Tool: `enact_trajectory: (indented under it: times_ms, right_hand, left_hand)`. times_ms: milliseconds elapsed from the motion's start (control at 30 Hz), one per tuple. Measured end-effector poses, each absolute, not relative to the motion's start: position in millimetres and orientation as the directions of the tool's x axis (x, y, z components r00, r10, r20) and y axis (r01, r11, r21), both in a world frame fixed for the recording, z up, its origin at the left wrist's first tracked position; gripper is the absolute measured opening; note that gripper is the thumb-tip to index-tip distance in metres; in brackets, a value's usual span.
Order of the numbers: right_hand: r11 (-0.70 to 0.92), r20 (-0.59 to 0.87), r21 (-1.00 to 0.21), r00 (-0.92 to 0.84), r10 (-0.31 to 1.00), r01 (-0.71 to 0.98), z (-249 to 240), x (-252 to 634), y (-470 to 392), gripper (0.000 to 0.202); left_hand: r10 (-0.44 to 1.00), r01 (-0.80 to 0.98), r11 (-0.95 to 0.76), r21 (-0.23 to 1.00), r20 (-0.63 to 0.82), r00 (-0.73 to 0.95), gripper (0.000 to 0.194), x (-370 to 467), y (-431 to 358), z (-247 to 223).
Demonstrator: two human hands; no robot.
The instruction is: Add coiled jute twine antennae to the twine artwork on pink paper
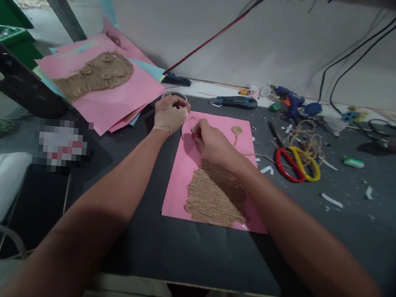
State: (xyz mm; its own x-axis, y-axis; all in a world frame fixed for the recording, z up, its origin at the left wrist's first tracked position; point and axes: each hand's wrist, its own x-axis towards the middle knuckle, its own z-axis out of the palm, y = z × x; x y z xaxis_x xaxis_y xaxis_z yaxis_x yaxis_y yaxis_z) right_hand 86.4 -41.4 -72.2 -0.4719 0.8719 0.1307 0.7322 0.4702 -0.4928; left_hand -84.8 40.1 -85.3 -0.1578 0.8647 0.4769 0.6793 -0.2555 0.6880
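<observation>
A pink sheet of paper [176, 193] lies on the dark table, with rows of brown jute twine [214, 196] stuck side by side on its lower half. Near its upper right corner sits a small twine coil [236, 130] with a loose tail. My right hand [210, 142] is over the upper part of the sheet, fingers pinched on a strand of twine that curves in a loop toward my left hand. Just left of the sheet's top corner, my left hand [171, 114] has its fingers curled together beside a round rim [170, 94]; what they hold is hidden.
Scissors [290, 166] with red and yellow handles lie right of the sheet beside tangled twine [306, 139] and paper scraps. Behind are a blue cutter knife [236, 102] and a blue glue gun [290, 101]. Finished-looking pink sheets [101, 105] are stacked left.
</observation>
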Motion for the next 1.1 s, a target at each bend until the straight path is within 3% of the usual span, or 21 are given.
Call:
enact_trajectory:
  times_ms: [500,867,1100]
  right_hand:
    - [0.438,0.135,-0.610,-0.458,0.879,0.661,-69.4,89.3,-41.0,0.015]
    - [0.530,0.141,-0.434,-0.526,0.839,0.729,-77.8,88.7,-36.0,0.021]
    - [0.487,0.150,-0.551,-0.493,0.857,0.678,-69.3,90.8,-40.2,0.016]
  left_hand:
    - [0.869,0.675,-0.243,0.697,0.466,-0.168,0.006,-85.2,38.4,-84.2]
    - [0.869,0.682,-0.224,0.696,0.459,-0.183,0.005,-84.9,39.1,-84.0]
    - [0.862,0.679,-0.246,0.692,0.477,-0.173,0.005,-84.9,39.6,-85.0]
